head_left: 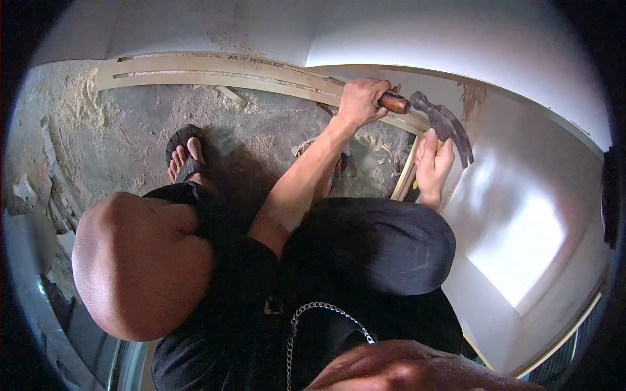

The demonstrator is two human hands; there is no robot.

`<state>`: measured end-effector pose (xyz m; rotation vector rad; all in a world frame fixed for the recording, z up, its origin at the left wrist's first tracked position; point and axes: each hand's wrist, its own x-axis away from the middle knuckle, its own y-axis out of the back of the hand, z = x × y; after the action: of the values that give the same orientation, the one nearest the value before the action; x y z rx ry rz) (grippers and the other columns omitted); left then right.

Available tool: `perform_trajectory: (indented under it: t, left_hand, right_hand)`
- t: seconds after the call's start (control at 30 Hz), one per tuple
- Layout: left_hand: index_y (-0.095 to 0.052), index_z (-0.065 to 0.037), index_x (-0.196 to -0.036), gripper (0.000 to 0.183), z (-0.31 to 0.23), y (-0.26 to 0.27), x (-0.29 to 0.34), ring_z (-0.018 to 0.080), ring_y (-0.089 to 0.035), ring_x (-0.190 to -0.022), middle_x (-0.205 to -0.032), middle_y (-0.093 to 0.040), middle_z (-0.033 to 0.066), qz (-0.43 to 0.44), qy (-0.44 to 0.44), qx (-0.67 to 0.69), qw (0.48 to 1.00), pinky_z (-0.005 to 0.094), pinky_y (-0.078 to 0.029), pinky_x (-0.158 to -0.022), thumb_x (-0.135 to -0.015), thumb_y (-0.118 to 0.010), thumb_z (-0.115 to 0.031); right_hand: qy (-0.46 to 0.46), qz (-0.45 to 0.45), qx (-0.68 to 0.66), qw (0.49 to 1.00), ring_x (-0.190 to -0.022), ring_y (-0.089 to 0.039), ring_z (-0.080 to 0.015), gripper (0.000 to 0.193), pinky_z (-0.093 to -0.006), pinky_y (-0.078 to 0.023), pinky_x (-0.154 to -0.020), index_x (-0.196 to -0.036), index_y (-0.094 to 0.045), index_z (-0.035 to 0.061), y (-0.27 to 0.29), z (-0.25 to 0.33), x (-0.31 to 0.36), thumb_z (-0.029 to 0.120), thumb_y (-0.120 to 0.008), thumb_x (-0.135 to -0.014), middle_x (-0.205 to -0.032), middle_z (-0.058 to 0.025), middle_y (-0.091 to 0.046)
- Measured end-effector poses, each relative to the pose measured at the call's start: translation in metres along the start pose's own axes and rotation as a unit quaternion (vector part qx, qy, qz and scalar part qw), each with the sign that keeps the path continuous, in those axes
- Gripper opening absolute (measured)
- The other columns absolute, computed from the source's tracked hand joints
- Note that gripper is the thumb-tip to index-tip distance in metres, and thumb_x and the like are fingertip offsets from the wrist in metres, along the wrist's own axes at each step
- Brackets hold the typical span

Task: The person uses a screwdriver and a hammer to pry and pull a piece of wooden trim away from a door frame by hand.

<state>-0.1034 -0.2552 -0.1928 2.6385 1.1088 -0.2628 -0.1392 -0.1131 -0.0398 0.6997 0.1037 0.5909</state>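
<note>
Work looks partway, judging by what shows: pale board (195,79) on the floor (153,111) already slotted, shavings (85,104) scattered about; amt left, can't tell. L hand (360,103): fingers closed round a wood-handled tool (395,102), prob. a chisel, over the board's R part, blade hidden. R hand (434,166): fingers curled, gripping hammer (445,124) close to its head, handle mostly hidden; hammer face just beside tool's butt.

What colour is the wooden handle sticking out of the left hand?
The handle is reddish brown; it shows best in the head view, the only one.
</note>
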Motion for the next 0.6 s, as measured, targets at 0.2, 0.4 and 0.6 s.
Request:
perform_trajectory:
  t: [0.2,0.4,0.6]
  left_hand:
    - [-0.06,-0.01,-0.082,0.026,0.002,0.0,-0.001,0.0307,-0.064,-0.071,-0.071,-0.062,0.0091,-0.024,-0.01,-0.01,1.0,0.0423,-0.051,-0.065,-0.062,-0.073,-0.017]
    - [-0.056,-0.011,-0.076,0.022,-0.001,0.004,0.006,0.03,-0.062,-0.07,-0.069,-0.059,0.0078,-0.02,-0.029,0.004,0.999,0.0441,-0.049,-0.064,-0.067,-0.074,-0.021]
    - [-0.052,-0.013,-0.064,0.033,0.007,0.006,0.034,0.0212,-0.053,-0.056,-0.058,-0.05,0.001,-0.067,-0.126,-0.008,0.99,0.035,-0.043,-0.059,-0.077,-0.078,-0.028]
  right_hand:
    - [0.04,-0.039,-0.176,0.983,-0.046,-0.036,-0.0043,0.035,-0.0204,-0.027,-0.037,-0.087,-0.047,0.0074,-0.003,0.016,0.003,0.039,-0.05,-0.102,-0.059,0.0033,-0.041]
    - [-0.035,0.026,-0.054,0.998,-0.048,-0.037,-0.0041,0.029,-0.0206,-0.03,-0.042,-0.089,-0.045,0.0072,-0.012,0.01,0.002,0.032,-0.051,-0.103,-0.062,0.0031,-0.042]
    - [-0.052,-0.006,-0.193,0.98,-0.045,-0.035,-0.005,0.031,-0.0192,-0.029,-0.039,-0.091,-0.043,0.0088,-0.027,-0.001,0.016,0.036,-0.045,-0.105,-0.062,0.001,-0.04]
